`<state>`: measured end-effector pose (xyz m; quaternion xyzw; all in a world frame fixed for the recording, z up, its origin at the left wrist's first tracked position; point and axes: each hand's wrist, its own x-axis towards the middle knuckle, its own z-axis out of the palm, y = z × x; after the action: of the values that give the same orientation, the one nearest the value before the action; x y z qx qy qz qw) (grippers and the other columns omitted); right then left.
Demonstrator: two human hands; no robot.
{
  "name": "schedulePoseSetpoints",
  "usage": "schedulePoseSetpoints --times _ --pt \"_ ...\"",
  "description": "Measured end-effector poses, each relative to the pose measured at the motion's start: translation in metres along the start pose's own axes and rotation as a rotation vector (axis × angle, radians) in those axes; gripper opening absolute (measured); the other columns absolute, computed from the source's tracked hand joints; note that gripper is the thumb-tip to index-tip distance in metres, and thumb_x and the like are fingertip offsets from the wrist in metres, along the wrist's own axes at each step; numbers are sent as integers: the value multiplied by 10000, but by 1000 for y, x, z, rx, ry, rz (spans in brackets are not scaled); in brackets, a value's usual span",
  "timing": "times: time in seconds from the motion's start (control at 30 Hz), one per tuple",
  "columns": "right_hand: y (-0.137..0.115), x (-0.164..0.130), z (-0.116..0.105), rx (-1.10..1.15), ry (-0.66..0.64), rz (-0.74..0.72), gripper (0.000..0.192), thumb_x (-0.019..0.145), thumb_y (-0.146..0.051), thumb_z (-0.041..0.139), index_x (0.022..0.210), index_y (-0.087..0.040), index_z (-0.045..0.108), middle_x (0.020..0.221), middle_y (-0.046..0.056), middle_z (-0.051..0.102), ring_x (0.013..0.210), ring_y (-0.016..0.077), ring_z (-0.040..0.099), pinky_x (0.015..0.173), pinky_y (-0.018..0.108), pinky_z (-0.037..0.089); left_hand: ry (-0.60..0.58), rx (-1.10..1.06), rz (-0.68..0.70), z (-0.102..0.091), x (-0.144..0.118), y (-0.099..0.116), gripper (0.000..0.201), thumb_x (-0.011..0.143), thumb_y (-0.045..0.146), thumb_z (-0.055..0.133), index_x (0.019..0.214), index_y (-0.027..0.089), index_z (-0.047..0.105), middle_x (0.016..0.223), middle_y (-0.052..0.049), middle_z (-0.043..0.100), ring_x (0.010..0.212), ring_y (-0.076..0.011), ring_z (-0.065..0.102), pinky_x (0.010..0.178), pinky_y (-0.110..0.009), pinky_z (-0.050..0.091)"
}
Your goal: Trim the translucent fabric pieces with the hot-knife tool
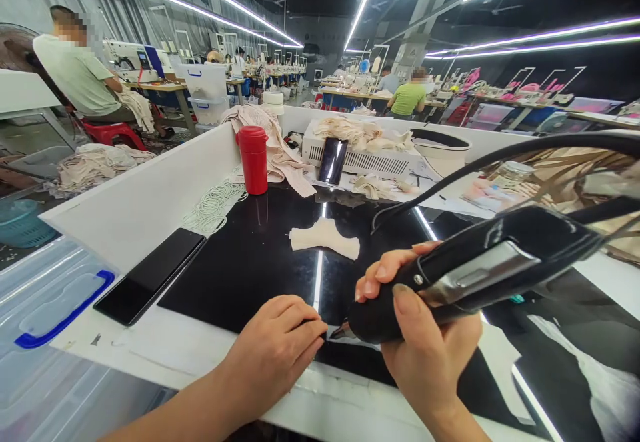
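Note:
My right hand point(425, 335) is wrapped round a thick black corded hand tool with a pointed metal tip point(480, 269), the tip facing left. My left hand point(283, 342) rests low over the glossy black work surface point(225, 289), its fingers pressed together and curled right beside the tip. A thin pale strip point(357, 343) shows under the tip; whether my left fingers pinch it is hidden. Beyond both hands lies a small cream fabric piece point(325, 237), flat on the black surface. White material point(505, 362) lies to the right, partly behind my right wrist.
A red cup point(253, 161) stands at the back left near coiled pale cord point(215, 205). A dark tablet-like slab point(150, 275) lies at the left edge. A phone point(333, 161) leans on a white vented box point(370, 161). The tool's cable point(480, 155) arches over the right side. People sit farther off.

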<state>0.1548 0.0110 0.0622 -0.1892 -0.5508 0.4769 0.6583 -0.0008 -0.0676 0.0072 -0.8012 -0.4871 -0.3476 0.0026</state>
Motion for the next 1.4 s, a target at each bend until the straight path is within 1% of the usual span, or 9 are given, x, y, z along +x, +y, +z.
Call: schedulePoseSetpoints --times 0.13,0.33,0.5,0.57,0.67,0.77,0.9,1.13,1.4 --pt "-4 2 -4 22 -14 23 321 889 -279 744 1154 -276 564 864 -16 603 644 154 613 589 332 563 -46 39 32 2 -1 -2 233 1054 204 507 1208 195 682 1131 -65 706 1074 -235 651 967 -413 581" --pt "-20 17 -23 -13 98 -29 325 837 -260 783 1110 -265 607 816 -24 628 626 154 608 569 319 557 -80 13 112 -1 -1 1 186 1029 152 535 1118 179 696 1103 -66 702 1060 -224 647 992 -398 567" --pt "-23 22 -38 -42 151 -56 316 820 -239 795 1085 -255 625 809 -25 639 616 149 608 561 309 558 -225 -115 132 -5 23 -6 145 1031 148 551 1042 193 688 985 -30 681 950 -170 648 916 -313 557" --pt "-21 20 -42 -47 151 -59 318 830 -241 797 1094 -260 621 817 -25 642 628 150 618 573 310 565 -287 -170 144 -3 37 -11 133 1020 135 574 1094 196 665 1045 -30 695 1017 -173 650 981 -326 530" --pt "-19 18 -44 -38 132 -43 330 851 -265 799 1118 -269 607 844 -22 648 650 151 632 590 312 574 -417 -305 135 0 56 -17 287 970 154 674 1244 207 606 1228 -53 692 1224 -211 606 1150 -392 432" --pt "-17 16 -45 -32 113 -23 354 854 -288 810 1133 -282 592 861 -24 653 651 149 640 590 311 566 -535 -370 62 1 65 -21 541 892 218 790 1377 249 552 1361 -82 648 1412 -275 481 1195 -464 388" --pt "-14 15 -44 -15 85 -34 346 870 -278 797 1141 -284 583 862 -24 654 639 147 644 579 314 565 -652 -380 -20 2 67 -23 684 824 287 864 1425 287 537 1455 -97 595 1478 -313 419 1254 -564 251" --pt "-9 20 -38 26 83 -39 360 874 -276 802 1152 -275 573 885 -26 658 663 135 651 581 289 562 -676 -414 12 8 76 -32 665 876 370 810 1457 289 496 1487 -90 575 1500 -306 388 1270 -612 137" --pt "0 28 -39 2 97 -50 359 879 -281 800 1155 -286 572 883 -39 656 656 127 635 609 294 561 -639 -451 1 12 74 -35 641 870 376 808 1428 258 516 1426 -93 622 1486 -320 410 1262 -634 136"
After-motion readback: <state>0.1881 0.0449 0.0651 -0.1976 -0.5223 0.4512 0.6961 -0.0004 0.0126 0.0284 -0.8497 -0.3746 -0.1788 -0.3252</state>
